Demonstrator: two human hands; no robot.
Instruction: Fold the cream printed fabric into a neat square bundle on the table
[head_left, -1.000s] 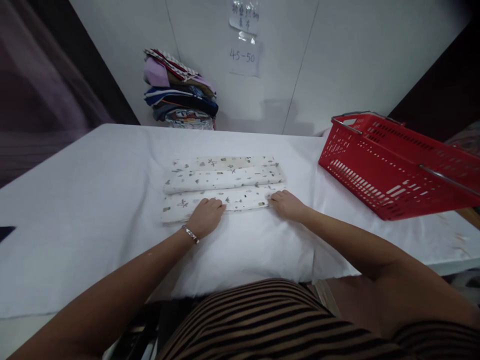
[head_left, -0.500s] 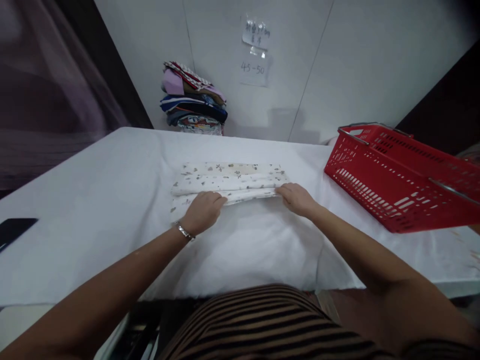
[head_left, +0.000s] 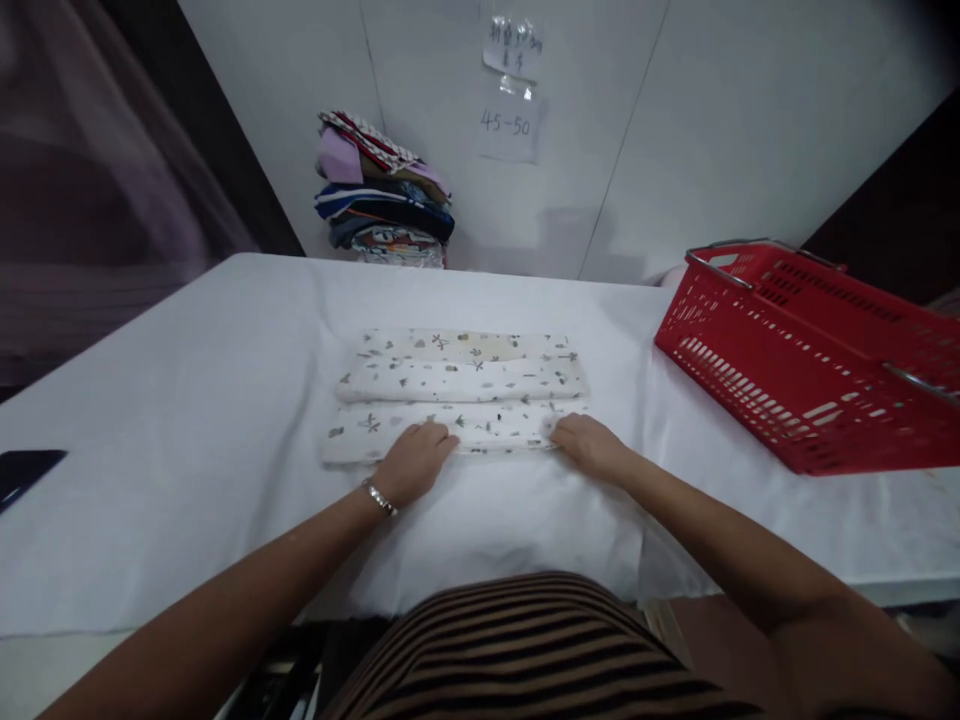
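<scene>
The cloth point(head_left: 459, 385) looks matt. The basket point(head_left: 825, 345) is smooth plastic, its handles point(head_left: 718, 271) shiny metal; the signs point(head_left: 508, 127) are paper.

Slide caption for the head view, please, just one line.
Left hand and right hand at the near edge of a folded printed cloth on a white tablecloth, red basket to the right.

Facing me is a pale wall point(head_left: 697, 150) with thin upright seams point(head_left: 630, 120), an upper paper sheet point(head_left: 514, 50) and a lower one point(head_left: 508, 125) reading "45-50". My desk point(head_left: 187, 400) is draped in white. Purplish fabric point(head_left: 97, 170) hangs to my left; a dark panel point(head_left: 900, 200) stands right. The light is dim, greyish.
</scene>
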